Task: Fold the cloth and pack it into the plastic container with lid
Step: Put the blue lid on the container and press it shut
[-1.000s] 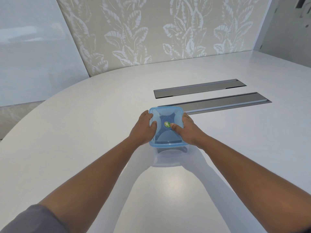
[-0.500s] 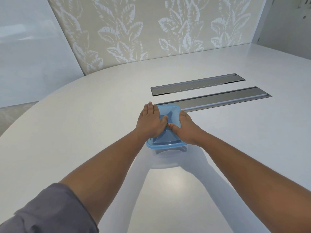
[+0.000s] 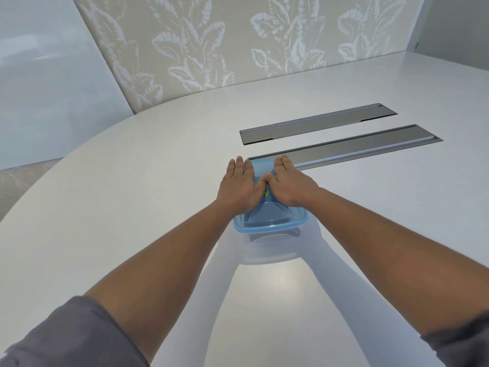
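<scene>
A square blue plastic container (image 3: 272, 219) stands on the white table with its translucent lid on. My left hand (image 3: 239, 185) lies flat on the lid's left half, fingers stretched forward past the far edge. My right hand (image 3: 291, 182) lies flat on the right half, and the two thumbs meet in the middle beside a small green sticker (image 3: 266, 192). A darker shape shows through the lid; I cannot tell if it is the cloth.
The glossy white table (image 3: 132, 194) curves away to the left. Two long metal cable slots (image 3: 317, 123) (image 3: 370, 147) are set into it just beyond the container. A leaf-patterned wall stands behind.
Both hands have shifted from gripping the container's sides to lying flat on top of the lid, the left first and then the right. The container has stayed in place.
</scene>
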A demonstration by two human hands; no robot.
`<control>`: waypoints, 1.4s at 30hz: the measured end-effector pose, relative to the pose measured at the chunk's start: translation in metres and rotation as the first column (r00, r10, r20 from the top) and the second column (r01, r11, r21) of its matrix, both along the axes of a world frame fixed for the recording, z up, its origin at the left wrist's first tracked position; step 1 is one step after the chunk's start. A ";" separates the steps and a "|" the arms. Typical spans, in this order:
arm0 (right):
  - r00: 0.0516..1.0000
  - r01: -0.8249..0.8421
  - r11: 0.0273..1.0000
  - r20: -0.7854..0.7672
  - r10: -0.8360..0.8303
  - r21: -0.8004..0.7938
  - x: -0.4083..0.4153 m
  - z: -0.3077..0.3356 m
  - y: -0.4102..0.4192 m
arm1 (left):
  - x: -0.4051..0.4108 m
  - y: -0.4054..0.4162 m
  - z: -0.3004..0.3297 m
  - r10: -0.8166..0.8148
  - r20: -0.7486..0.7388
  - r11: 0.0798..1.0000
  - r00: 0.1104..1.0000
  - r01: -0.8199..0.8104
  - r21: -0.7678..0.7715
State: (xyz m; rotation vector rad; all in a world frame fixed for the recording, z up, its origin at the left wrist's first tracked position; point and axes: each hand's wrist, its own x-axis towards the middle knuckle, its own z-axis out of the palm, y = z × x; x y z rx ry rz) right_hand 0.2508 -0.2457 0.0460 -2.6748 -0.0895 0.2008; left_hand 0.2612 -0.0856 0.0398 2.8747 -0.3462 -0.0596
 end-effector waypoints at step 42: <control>0.999 0.005 0.999 0.046 -0.007 0.042 0.000 -0.008 -0.001 | 0.052 0.010 0.007 0.406 -0.424 0.583 0.809 -0.587 -0.562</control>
